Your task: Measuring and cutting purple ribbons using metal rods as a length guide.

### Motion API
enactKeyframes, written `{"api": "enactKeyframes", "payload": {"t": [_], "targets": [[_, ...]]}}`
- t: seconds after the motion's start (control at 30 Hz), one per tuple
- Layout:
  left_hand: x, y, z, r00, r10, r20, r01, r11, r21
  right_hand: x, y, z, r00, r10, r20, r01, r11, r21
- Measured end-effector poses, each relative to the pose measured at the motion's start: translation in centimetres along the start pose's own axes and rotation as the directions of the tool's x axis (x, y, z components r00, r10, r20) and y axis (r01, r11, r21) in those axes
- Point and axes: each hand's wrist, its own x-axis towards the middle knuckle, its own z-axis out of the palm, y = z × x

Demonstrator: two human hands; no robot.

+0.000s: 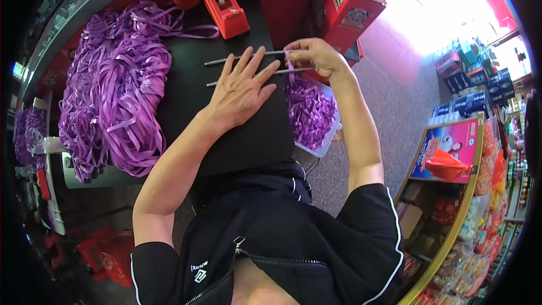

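Note:
My left hand (241, 90) lies flat with its fingers spread across two thin grey metal rods (214, 62) on a black tabletop (226, 147). The rods run roughly parallel and reach past the table's right edge. At that end my right hand (317, 56) pinches a purple ribbon (291, 66) beside the rods. Its fingers partly hide the rod ends. Below, a pale plastic bin (322, 149) holds a heap of short purple ribbon pieces (309, 110). A big tangled pile of purple ribbon (121, 90) covers the table's left side.
A red tape dispenser (226, 14) stands at the table's far edge, with a loose ribbon end near it. Red boxes (350, 8) are stacked beyond my right hand. Along the right stands a gold-edged display case (446, 203) with packaged goods; boxes are piled farther back.

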Motion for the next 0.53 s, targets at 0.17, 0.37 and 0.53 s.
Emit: {"api": "enactKeyframes", "payload": {"t": [0.17, 0.37, 0.53], "targets": [[-0.1, -0.1, 0.3, 1.0, -0.007, -0.009, 0.007, 1.0, -0.007, -0.1, -0.2, 0.0, 0.998, 0.008, -0.061, -0.01, 1.0, -0.027], [0.3, 0.0, 0.6, 0.999, 0.018, -0.047, -0.019, 1.0, -0.02, -0.9, 1.0, -4.0, 0.998, 0.006, -0.07, -0.012, 0.996, -0.087], [-0.2, -0.5, 0.4, 0.998, 0.017, -0.066, -0.02, 0.999, -0.047, -7.5, 0.7, -10.3, 0.978, 0.044, -0.205, -0.058, 0.996, -0.062]]}}
